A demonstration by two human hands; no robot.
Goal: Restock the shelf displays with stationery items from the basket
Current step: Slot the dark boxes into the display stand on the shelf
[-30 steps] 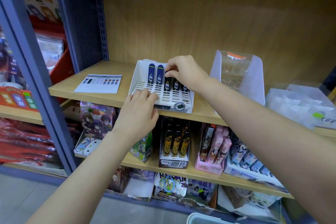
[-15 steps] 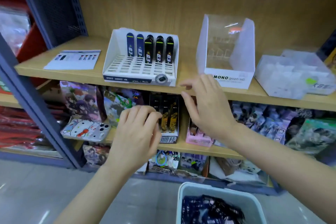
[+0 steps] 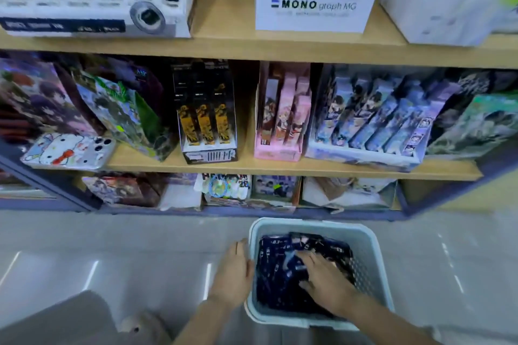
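Note:
A pale blue plastic basket (image 3: 374, 255) stands on the floor below the shelves, holding several dark blue stationery packets (image 3: 276, 280). My left hand (image 3: 234, 274) lies flat against the outside of the basket's left wall with its fingers straight. Inside the basket, my right hand (image 3: 325, 280) rests on top of the packets with its fingers spread over them. At the top left, on the upper shelf, sits the white slotted display tray (image 3: 92, 8) with a row of dark packets standing at its back.
A white MONO graph display box (image 3: 314, 5) and a frosted plastic box (image 3: 445, 0) stand to the right of the tray. The lower shelves (image 3: 280, 168) are packed with printed boxes and a phone case (image 3: 70, 151). The glossy floor (image 3: 112, 255) surrounds the basket.
Both hands have dropped from the upper shelf to the basket on the floor, and the view has tilted down. The right hand now lies on the packets, the left against the basket's side.

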